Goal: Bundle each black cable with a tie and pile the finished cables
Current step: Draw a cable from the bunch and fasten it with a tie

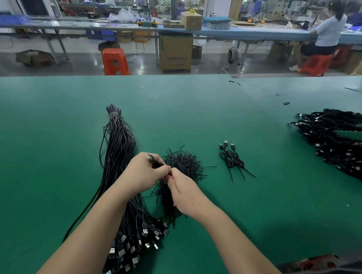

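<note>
While my left hand (143, 172) curls round a black USB cable (153, 161), its silver plug pokes out above my knuckles and points up and to the left, away from me, with the cord running back down into my fist. My right hand (184, 193) meets the left at the fingertips, thumb and forefinger pinched together there on what looks like a black tie, though it is too thin and hidden for me to be sure. Both hands hover over the heap of loose black ties (183, 163), which spreads just behind and beneath my right hand. Just left of my hands lies one long sheaf of unbundled cables (119, 134), its long axis running from the bound wire tips far from me to the cluster of USB plugs near my left forearm. To the right, well apart from my hands, two finished cables (231, 157) lie side by side, plugs pointing away from me and tails towards me. Farther right, at the edge of the green table (197, 108), sits one big pile of bundled cables (338, 142).
</note>
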The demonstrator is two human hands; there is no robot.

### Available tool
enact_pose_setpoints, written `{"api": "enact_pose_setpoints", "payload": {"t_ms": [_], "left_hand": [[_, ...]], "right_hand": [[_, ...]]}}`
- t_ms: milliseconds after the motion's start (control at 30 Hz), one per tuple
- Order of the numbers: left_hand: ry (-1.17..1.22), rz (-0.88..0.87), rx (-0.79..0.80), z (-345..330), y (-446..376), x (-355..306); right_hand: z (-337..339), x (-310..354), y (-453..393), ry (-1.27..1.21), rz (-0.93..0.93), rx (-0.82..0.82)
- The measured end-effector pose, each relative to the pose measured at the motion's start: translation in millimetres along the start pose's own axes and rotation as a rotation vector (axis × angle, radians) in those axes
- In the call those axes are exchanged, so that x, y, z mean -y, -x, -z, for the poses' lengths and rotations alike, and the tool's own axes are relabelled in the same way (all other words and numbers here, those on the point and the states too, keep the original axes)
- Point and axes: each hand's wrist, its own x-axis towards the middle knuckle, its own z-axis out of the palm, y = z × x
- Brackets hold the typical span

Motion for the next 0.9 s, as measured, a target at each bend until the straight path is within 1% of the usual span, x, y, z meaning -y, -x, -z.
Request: {"api": "enact_pose_setpoints", "payload": {"t_ms": [167, 200, 233, 300, 333, 367, 400, 467, 500, 533, 567, 700, 900], "left_hand": [[0.129, 0.051, -0.040, -4, 0, 8], [0.165, 0.041, -0.018, -4, 0, 9], [0.213, 0.017, 0.040, -2, 1, 9], [0.320, -0.039, 0.223, 3, 3, 11], [0.332, -0.046, 0.291, 6, 3, 15], [0.262, -0.038, 0.305, 8, 1, 20], [0.093, -0.032, 0.263, 10, -4, 26], [-0.392, -0.001, 0.156, 11, -12, 41], [-0.590, 0.035, 0.136, 10, -15, 48], [-0.723, 0.074, 0.135, 7, -17, 55], [-0.803, 0.108, 0.146, 4, -18, 62], [-0.898, 0.130, 0.173, -11, -20, 84], [-0.911, 0.113, 0.103, -24, -19, 101]], "right_hand": [[-6, 3, 2, 0.118, 0.056, -0.019], [-7, 2, 2, 0.129, 0.062, -0.039], [-6, 2, 1, 0.130, 0.056, -0.068], [-3, 1, -1, 0.084, 0.023, -0.140], [-1, 0, -2, 0.057, 0.007, -0.173], [0, -2, -2, 0.044, -0.003, -0.204], [2, -4, -3, 0.037, -0.012, -0.232], [5, -8, -3, -0.008, -0.044, -0.275], [6, -11, -4, -0.043, -0.066, -0.285], [8, -12, -5, -0.070, -0.088, -0.287], [9, -14, -6, -0.083, -0.108, -0.287], [10, -17, -6, -0.098, -0.141, -0.287], [10, -19, -4, -0.098, -0.143, -0.274]]}}
